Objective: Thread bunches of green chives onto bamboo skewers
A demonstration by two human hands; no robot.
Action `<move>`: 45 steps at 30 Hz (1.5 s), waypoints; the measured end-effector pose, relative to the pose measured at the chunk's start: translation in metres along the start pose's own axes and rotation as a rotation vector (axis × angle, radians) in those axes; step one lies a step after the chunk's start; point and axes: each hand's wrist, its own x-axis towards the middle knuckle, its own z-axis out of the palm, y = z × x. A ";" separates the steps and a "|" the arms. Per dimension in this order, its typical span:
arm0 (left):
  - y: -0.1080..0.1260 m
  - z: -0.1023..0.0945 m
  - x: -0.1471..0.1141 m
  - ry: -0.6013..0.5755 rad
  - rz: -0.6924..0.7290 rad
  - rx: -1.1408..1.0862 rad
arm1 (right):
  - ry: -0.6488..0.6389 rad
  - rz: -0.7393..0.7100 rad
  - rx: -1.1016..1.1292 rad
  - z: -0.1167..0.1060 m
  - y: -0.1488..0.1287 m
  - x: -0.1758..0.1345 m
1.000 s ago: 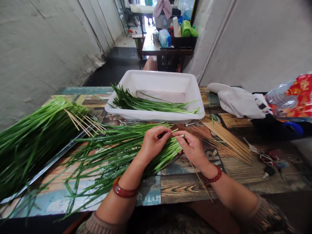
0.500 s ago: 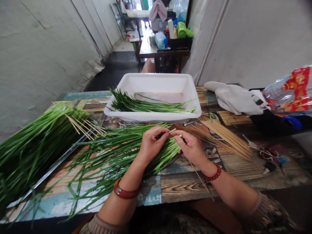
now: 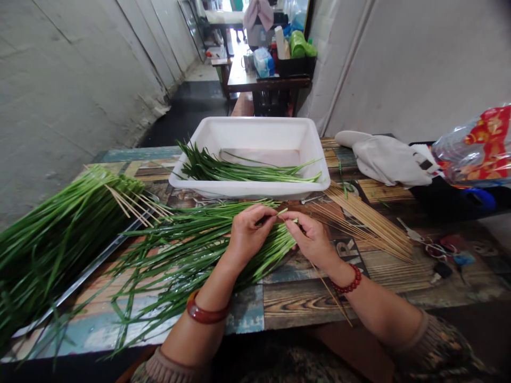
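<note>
My left hand (image 3: 250, 227) pinches the pale end of a green chive stalk (image 3: 282, 211). Close beside it, my right hand (image 3: 313, 239) is closed on a thin bamboo skewer (image 3: 329, 291), whose long end slants down past my wrist toward the table's front edge. The skewer's other end meets the stalk between my fingertips; a second pale stalk end shows at my right fingers. Under both hands lies a loose spread of garlic chives (image 3: 187, 250), leaves to the left, pale ends to the right.
A white plastic tub (image 3: 247, 187) holding more chives stands behind my hands. Bamboo skewers (image 3: 371, 223) lie to the right, near a grey cap (image 3: 383, 157) and keys (image 3: 441, 271). At left, a thick chive bundle (image 3: 72, 213) with skewers through it rests by a metal tray edge (image 3: 96, 263).
Both hands stay almost in place, still pinching the stalk and skewer. The view has shifted very slightly, and the skewer's lower end has moved a touch.
</note>
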 end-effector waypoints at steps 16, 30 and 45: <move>0.002 -0.001 -0.002 0.017 -0.065 -0.011 | 0.015 -0.095 -0.111 -0.001 0.002 -0.001; 0.000 -0.002 -0.002 -0.069 -0.016 -0.010 | 0.023 -0.113 -0.160 -0.001 0.004 0.000; -0.003 -0.002 -0.002 -0.160 0.155 0.149 | 0.050 -0.112 -0.129 0.001 0.008 0.002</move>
